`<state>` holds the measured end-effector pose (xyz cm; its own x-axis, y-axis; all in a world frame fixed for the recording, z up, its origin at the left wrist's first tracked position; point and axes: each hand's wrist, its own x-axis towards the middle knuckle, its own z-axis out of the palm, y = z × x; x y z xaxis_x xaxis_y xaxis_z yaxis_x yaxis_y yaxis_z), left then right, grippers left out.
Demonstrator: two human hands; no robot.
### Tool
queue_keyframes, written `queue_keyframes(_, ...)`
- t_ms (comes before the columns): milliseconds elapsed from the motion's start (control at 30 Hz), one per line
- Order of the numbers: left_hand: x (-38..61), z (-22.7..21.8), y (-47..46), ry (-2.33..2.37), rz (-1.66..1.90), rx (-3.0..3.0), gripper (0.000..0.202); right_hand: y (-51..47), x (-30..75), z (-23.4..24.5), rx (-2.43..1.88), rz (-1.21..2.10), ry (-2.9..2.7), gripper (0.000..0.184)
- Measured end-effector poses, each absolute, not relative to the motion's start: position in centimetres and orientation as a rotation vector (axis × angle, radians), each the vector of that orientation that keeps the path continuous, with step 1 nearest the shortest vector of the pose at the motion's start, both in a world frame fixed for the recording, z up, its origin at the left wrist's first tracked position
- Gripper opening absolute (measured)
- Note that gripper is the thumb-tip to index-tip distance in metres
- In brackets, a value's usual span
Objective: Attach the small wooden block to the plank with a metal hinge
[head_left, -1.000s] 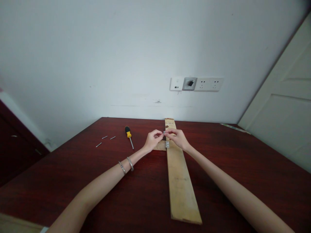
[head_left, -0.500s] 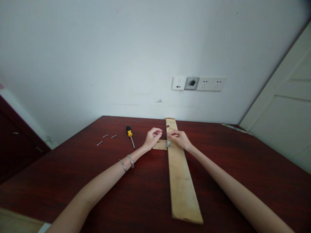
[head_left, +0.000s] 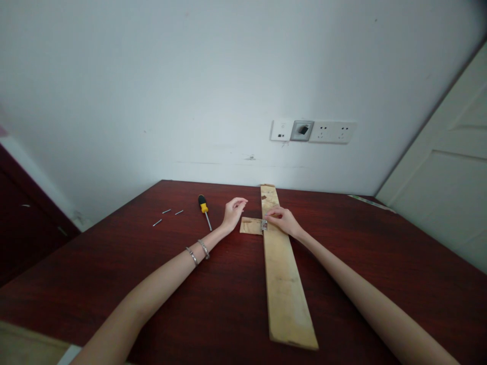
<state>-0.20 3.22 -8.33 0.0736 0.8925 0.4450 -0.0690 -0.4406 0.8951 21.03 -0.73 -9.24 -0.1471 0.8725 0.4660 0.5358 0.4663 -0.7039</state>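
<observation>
A long pale wooden board (head_left: 285, 279) lies lengthwise on the dark red table (head_left: 213, 304). A short wooden piece (head_left: 251, 226) butts against its left side, and a small metal hinge (head_left: 265, 225) lies over the joint. Just above the hinge, my right hand (head_left: 283, 221) has thumb and fingers pinched together over the board; whatever is between them is too small to make out. My left hand (head_left: 233, 214) is raised beside the short piece, its fingers loosely curved and apart from the thumb, with nothing visible in it.
Left of my hands lies a screwdriver (head_left: 204, 210) with a black and yellow handle. Farther left, 3 screws (head_left: 157, 222) are scattered on the table. The white wall with sockets (head_left: 331, 132) borders the table's back edge. A pale strip (head_left: 371, 203) lies at the back right.
My left hand has drawn up and slightly left, off the short piece, uncovering more of it. My right fingertips have come down closer to the hinge.
</observation>
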Motion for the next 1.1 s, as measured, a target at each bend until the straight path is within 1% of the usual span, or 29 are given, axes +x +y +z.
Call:
queue_keyframes(767, -0.58, -8.36, 3.32, 0.865, 1.484, 1.55, 0.02, -1.24, 21.13, -8.86, -1.225, 0.441, -1.945, 0.019)
queue_keyframes(833, -0.62, -8.38, 3.31, 0.866, 1.484, 1.553, 0.02, -1.26, 21.24, -8.81, -1.236, 0.457, -1.945, 0.02)
queue_keyframes(967, -0.64, -8.46, 3.26, 0.871, 1.487, 1.562, 0.019, -1.26, 21.47, -8.69, -1.256, 0.529, -1.904, 0.029)
queue_keyframes(1100, -0.85, -8.14, 3.76, 0.864, 1.49, 1.614, 0.019, -1.22, 21.54, -8.55, -1.249, 0.635, -1.786, 0.028)
